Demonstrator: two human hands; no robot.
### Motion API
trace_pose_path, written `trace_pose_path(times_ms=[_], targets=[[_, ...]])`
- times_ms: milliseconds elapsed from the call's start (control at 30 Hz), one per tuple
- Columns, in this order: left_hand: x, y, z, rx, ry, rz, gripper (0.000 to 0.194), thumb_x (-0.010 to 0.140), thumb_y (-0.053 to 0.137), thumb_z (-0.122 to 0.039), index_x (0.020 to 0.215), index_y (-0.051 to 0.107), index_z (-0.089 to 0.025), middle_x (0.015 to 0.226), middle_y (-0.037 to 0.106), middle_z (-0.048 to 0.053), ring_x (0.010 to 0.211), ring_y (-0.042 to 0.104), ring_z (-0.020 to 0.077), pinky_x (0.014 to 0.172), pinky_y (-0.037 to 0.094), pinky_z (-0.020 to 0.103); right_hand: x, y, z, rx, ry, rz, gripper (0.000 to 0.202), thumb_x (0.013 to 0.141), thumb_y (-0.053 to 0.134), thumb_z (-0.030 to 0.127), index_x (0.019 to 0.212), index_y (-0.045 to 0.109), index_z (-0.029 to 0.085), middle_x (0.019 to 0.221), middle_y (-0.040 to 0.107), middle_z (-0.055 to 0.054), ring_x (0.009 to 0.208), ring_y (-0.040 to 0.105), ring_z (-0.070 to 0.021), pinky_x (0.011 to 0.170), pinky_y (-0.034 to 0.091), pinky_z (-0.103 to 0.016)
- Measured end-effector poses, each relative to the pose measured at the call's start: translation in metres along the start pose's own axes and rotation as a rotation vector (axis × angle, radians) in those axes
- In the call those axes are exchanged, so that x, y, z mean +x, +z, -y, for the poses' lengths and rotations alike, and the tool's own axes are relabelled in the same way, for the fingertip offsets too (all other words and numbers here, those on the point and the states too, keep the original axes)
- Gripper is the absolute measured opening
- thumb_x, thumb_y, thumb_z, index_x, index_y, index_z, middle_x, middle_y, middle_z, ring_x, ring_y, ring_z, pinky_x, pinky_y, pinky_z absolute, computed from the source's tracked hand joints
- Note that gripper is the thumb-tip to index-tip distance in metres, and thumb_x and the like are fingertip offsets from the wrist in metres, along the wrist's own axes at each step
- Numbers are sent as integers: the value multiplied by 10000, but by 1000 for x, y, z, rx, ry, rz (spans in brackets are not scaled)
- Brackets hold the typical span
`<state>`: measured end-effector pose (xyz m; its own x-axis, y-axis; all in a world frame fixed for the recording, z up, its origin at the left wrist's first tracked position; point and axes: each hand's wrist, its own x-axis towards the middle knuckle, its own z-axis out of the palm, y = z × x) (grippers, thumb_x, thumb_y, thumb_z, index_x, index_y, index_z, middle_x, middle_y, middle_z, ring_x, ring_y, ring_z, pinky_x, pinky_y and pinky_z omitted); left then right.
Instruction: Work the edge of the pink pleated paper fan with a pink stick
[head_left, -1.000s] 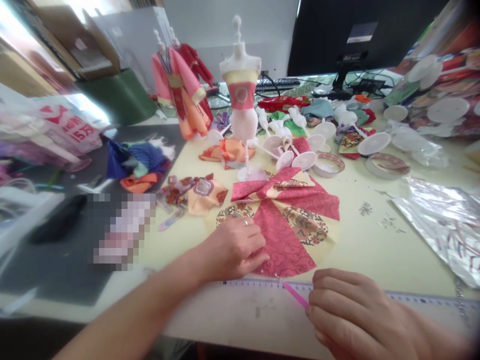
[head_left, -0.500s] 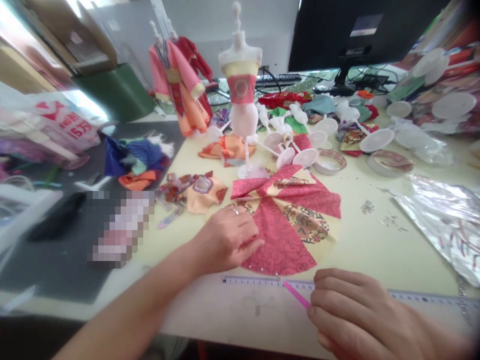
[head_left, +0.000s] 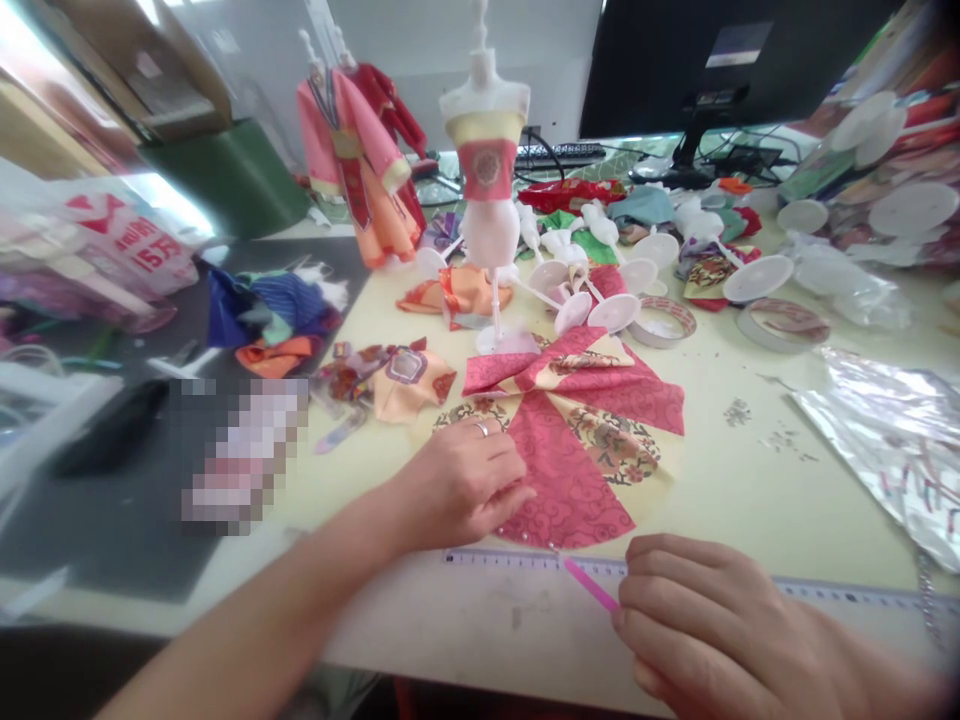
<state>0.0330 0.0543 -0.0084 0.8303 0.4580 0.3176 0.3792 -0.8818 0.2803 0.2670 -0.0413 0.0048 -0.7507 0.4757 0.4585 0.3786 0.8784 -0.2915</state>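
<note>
A fan-shaped doll skirt (head_left: 577, 440) of pink and flowered fabric panels lies flat on the pale yellow table (head_left: 750, 500). My left hand (head_left: 465, 485), with a ring on one finger, presses down on the skirt's left near edge, fingers curled on the cloth. My right hand (head_left: 712, 620) is at the table's near edge and grips a thin pink stick (head_left: 590, 585), whose tip points at the skirt's lower hem. A clear ruler (head_left: 525, 562) lies along the table edge between the two hands.
A white doll mannequin (head_left: 487, 190) with a pink bodice stands behind the skirt. Dressed dolls (head_left: 360, 160), white stands (head_left: 615, 312), tape rolls (head_left: 664, 322), fabric scraps (head_left: 270, 320) and foil wrap (head_left: 892, 440) crowd the table. A monitor (head_left: 712, 60) stands at the back.
My left hand shifted slightly along the skirt's left edge and back. The right hand and the pink stick stayed nearly still. The view tilted a little.
</note>
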Motion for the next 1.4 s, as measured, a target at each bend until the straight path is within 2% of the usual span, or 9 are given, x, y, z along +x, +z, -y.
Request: trace_pose_path(times_ms=[300, 633, 900, 1400], targets=[[0, -6, 5, 34, -15, -74, 225, 875, 505, -246, 689, 572, -138, 677, 583, 35, 681, 506, 158, 661, 408, 302, 1, 0, 0, 5, -1, 11, 250, 962, 328, 103, 877, 563, 98, 658, 578, -59, 661, 580, -184, 685, 503, -356], [1, 0, -2, -16, -2, 6, 191, 866, 513, -256, 720, 577, -151, 694, 589, 8, 709, 503, 150, 819, 386, 356, 0, 3, -2, -5, -6, -5, 190, 949, 349, 108, 913, 536, 119, 669, 578, -50, 657, 584, -178, 685, 509, -351], [2, 5, -4, 9, 21, 38, 239, 878, 484, -271, 692, 573, -151, 669, 582, 16, 678, 490, 149, 805, 385, 351, -2, 4, -2, 3, -14, -9, 183, 955, 346, 114, 930, 528, 111, 671, 558, -49, 663, 567, -178, 695, 487, -348], [3, 8, -8, -15, 47, 72, 189, 866, 522, -265, 736, 599, -151, 717, 603, 28, 729, 529, 163, 827, 380, 353, -1, 3, -3, 3, -7, 12, 209, 963, 323, 114, 930, 530, 112, 671, 561, -50, 670, 565, -178, 707, 486, -350]])
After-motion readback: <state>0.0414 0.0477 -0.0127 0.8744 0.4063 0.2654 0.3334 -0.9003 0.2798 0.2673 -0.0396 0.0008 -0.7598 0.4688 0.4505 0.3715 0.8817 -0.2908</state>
